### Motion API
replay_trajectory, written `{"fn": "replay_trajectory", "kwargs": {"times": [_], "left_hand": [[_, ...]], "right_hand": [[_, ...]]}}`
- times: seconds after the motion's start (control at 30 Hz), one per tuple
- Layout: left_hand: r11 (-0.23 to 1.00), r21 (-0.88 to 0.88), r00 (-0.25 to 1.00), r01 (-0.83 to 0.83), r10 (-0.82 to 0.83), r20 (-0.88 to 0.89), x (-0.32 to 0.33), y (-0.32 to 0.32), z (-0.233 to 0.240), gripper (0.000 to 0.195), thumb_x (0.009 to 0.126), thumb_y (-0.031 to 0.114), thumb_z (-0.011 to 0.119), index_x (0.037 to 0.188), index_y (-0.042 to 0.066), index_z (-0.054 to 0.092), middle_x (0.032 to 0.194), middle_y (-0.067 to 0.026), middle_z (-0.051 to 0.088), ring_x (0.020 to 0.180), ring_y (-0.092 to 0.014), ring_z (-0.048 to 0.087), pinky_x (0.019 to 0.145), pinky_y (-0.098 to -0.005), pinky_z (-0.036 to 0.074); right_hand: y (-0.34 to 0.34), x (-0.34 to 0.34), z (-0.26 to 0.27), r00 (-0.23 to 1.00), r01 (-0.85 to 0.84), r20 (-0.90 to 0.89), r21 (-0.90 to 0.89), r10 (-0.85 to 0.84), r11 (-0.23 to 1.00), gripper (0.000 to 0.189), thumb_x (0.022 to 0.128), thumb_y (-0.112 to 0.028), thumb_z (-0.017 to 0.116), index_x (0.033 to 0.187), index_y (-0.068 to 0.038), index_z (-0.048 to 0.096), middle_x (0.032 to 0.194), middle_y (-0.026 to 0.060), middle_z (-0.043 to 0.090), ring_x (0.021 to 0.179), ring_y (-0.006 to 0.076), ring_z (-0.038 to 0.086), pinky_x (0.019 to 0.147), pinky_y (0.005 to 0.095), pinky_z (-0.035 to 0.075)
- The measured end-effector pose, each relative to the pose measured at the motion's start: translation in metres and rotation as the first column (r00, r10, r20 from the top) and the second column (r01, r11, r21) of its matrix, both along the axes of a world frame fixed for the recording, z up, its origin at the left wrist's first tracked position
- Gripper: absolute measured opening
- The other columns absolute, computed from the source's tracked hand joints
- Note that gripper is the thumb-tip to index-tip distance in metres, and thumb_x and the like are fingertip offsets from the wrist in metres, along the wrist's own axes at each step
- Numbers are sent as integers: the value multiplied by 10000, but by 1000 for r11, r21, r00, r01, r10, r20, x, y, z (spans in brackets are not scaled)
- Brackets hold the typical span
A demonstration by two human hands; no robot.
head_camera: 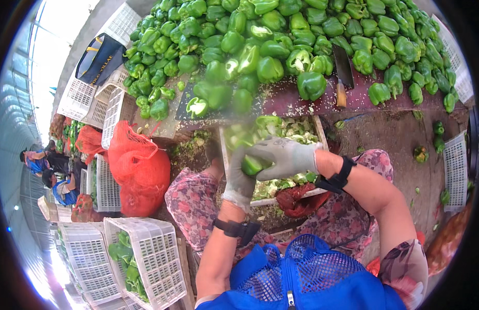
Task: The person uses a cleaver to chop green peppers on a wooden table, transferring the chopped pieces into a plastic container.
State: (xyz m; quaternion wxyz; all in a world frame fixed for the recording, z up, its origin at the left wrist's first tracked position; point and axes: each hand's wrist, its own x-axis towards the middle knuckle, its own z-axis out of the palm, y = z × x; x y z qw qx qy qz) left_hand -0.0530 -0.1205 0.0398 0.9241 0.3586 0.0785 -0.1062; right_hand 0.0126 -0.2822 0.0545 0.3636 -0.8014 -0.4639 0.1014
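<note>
My left hand (pixel 240 180), in a grey glove, holds a green bell pepper piece (pixel 252 165) low over a crate. From the right, my right hand (pixel 286 155), gloved too, grips the same piece; its fingers partly hide it. Below both hands, the white crate (pixel 321 133) holds pale pepper cores, seeds and green scraps. A cleaver (pixel 342 73) with a wooden handle lies beyond my hands on the worktop (pixel 293 106), away from either hand. Cut and whole peppers (pixel 270 69) lie left of it. Part of the picture just above my left hand is blurred.
A large heap of green bell peppers (pixel 274 19) covers the worktop's far side. Red mesh sacks (pixel 137 174) and white plastic crates (pixel 154 255) stand at left. A dark bag (pixel 100 58) bears writing. Another crate (pixel 455 170) stands right. Two people (pixel 65 188) sit at far left.
</note>
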Motion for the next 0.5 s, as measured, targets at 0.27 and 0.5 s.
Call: {"fn": "replay_trajectory", "kwargs": {"times": [0.27, 0.5], "left_hand": [[974, 224, 978, -26, 71, -195, -21, 23, -15, 378, 947, 322, 553, 1215, 55, 556, 1058, -71, 629, 946, -185, 639, 748, -344, 556], [963, 264, 976, 47, 12, -217, -15, 32, -8, 376, 941, 328, 566, 1165, 26, 570, 951, -61, 646, 797, -154, 671, 538, -280, 584]], "right_hand": [[19, -10, -10, 947, -187, -282, -90, 155, 978, 498, 757, -437, 710, 1047, -45, 610, 1022, 168, 605, 969, 341, 610, 843, 426, 480], [31, -39, -16, 993, 101, -64, 13, -100, 995, 379, 797, -403, 680, 959, -73, 590, 1015, 137, 597, 958, 334, 614, 808, 424, 499]]}}
